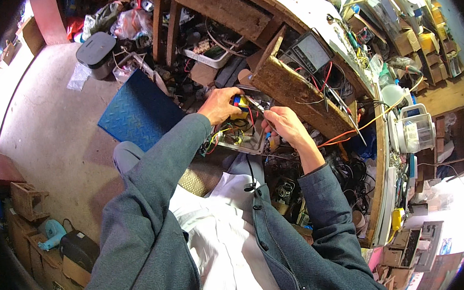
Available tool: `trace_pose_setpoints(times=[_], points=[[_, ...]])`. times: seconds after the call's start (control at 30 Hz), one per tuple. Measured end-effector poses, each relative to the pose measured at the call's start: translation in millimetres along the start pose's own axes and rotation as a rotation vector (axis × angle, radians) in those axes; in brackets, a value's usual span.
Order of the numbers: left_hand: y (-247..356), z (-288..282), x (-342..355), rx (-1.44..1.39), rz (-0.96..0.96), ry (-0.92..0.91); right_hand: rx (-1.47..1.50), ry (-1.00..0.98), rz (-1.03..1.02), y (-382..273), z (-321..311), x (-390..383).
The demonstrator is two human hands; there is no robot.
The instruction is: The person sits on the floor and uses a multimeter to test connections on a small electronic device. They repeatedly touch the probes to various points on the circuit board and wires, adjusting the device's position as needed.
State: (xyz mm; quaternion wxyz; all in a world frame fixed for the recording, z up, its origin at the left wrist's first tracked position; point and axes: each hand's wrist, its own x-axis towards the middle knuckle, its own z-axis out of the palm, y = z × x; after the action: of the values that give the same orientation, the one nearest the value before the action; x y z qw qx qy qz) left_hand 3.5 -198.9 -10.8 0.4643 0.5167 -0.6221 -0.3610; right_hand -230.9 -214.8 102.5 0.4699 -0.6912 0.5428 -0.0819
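Note:
My left hand (221, 106) is closed on a small blue-and-yellow component (242, 102) above an open metal casing (253, 142). Red, yellow and green wires (230, 133) run loose inside that casing, which sits at my knees. My right hand (286, 125) pinches a slim metal tool (255, 105), its far end pointing at the component. Whether the tip touches it, I cannot tell. What kind of tool it is does not show clearly either. Left of the casing lies a blue panel with a raised tread pattern (139, 111), tilted up from the floor.
A wooden workbench (299, 99) curves round my right side, with an analogue meter (312, 52) in an open compartment. Tangled cables and parts fill the space below. An orange cable (351, 130) crosses its edge. A grey bin (96, 53) stands on the floor at the far left.

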Motion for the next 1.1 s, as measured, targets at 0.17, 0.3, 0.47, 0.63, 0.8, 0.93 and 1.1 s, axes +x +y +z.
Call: trace_pose_setpoints(times=[0.17, 0.3, 0.47, 0.63, 0.8, 0.93, 1.1], points=[[6.2, -2.8, -1.6, -0.013, -0.025, -0.023, -0.021, -0.004, 0.007, -1.2, 0.4, 0.4], [5.0, -2.8, -1.1, -0.014, -0.024, -0.040, -0.031, 0.000, 0.010, 0.1, 0.4, 0.9], [3.2, -2.2, -0.9, -0.012, -0.024, -0.041, -0.047, 0.007, -0.015, 3.5, 0.5, 2.0], [0.0, -2.6, -1.7, 0.016, 0.003, -0.018, -0.051, 0.001, -0.018, -1.8, 3.2, 1.2], [-0.8, -1.4, -0.4, 0.003, 0.003, -0.026, -0.186, 0.024, -0.102, 16.5, 2.7, 10.5], [-4.1, -3.0, -2.9, 0.007, 0.006, -0.022, -0.329, 0.078, -0.150, 11.3, 9.1, 8.5], [0.8, -2.3, -0.8, -0.016, -0.014, -0.037, -0.254, 0.112, -0.132, 13.1, 15.1, 6.9]])
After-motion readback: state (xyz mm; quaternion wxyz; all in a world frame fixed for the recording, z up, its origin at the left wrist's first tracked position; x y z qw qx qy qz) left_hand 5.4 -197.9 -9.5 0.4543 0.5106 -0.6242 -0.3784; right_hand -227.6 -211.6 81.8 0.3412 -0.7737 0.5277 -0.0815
